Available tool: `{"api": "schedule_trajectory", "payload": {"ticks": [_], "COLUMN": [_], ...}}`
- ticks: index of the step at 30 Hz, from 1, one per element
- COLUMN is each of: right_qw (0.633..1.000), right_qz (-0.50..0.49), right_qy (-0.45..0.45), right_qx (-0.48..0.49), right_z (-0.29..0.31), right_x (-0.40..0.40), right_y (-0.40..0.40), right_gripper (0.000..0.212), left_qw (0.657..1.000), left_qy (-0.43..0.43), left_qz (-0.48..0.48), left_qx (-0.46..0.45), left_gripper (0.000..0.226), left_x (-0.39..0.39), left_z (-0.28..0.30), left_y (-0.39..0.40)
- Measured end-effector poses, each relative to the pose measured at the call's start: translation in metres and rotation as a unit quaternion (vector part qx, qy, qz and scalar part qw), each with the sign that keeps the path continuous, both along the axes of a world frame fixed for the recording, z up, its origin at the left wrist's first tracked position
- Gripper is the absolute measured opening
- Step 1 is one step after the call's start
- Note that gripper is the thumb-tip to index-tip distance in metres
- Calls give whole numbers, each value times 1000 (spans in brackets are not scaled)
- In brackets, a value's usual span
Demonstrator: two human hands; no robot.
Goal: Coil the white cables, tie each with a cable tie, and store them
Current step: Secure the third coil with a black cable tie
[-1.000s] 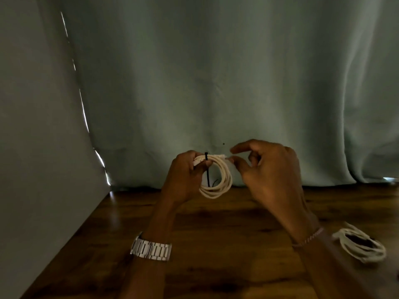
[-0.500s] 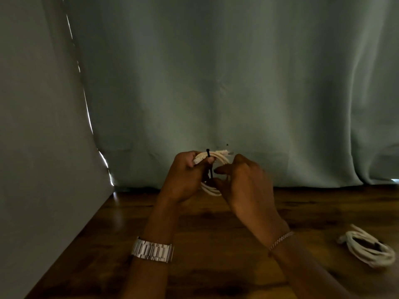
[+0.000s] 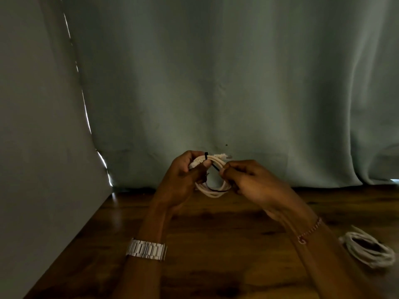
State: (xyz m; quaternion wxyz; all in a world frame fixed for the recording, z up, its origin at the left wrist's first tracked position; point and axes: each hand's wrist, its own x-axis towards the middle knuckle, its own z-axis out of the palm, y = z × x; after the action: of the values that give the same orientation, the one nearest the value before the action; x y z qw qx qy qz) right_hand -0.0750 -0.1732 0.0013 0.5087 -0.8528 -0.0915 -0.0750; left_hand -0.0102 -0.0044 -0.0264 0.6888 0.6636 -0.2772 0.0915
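- Dim light is falling on a wooden tabletop [image 3: 194, 244], with a pale green curtain [image 3: 237, 83] hanging behind it and a plain wall [image 3: 32, 126] closing off the left side.
- Above the table's far edge, the left hand [image 3: 183, 180] is gripping the top of a white cable coil [image 3: 212, 190], its fingers curled round the bundled strands where a black cable tie [image 3: 206, 157] is wrapping them.
- A second ago the right hand [image 3: 248, 180] was hovering beside the coil with its thumb and forefinger parted; now it is pinching the tie's loose black tail [image 3: 216, 168] and is sitting lower and closer to the loop.
- Judging from that shift, the tie is already threaded and is now being pulled snug, so this coil is nearing the end of its tying step; storing is yet to come.
- Counting: two white coils are showing, one in the hands and a second coil [image 3: 369, 251] lying on the table at the far right, well apart from the hands. Whether that one is carrying a tie I cannot tell.
- One cable tie is plainly showing.
- One metal watch [image 3: 146, 249] is sitting on the left wrist and one thin bracelet [image 3: 311, 230] on the right.
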Motion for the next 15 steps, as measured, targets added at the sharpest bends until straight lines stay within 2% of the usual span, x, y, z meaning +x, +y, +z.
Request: {"api": "schedule_trajectory", "payload": {"ticks": [5, 10, 13, 15], "right_qw": [1000, 995, 979, 965], "right_qz": [-12, -19, -34, -64], "right_qy": [-10, -77, -158, -209], "right_qx": [9, -67, -124, -143], "right_z": [3, -2, -10, -16], "right_x": [-8, -8, -5, -1], "right_y": [5, 10, 17, 20], "right_gripper": [35, 34, 31, 34], "left_qw": [999, 999, 999, 995], "left_qy": [-20, -44, -25, -50], "left_qz": [-31, -1, 39, 89], "left_qx": [-13, -17, -24, -9], "left_gripper": [17, 3, 26, 41], "left_x": [-2, -1, 0, 1], "left_z": [1, -2, -4, -7], "left_y": [0, -5, -14, -23]}}
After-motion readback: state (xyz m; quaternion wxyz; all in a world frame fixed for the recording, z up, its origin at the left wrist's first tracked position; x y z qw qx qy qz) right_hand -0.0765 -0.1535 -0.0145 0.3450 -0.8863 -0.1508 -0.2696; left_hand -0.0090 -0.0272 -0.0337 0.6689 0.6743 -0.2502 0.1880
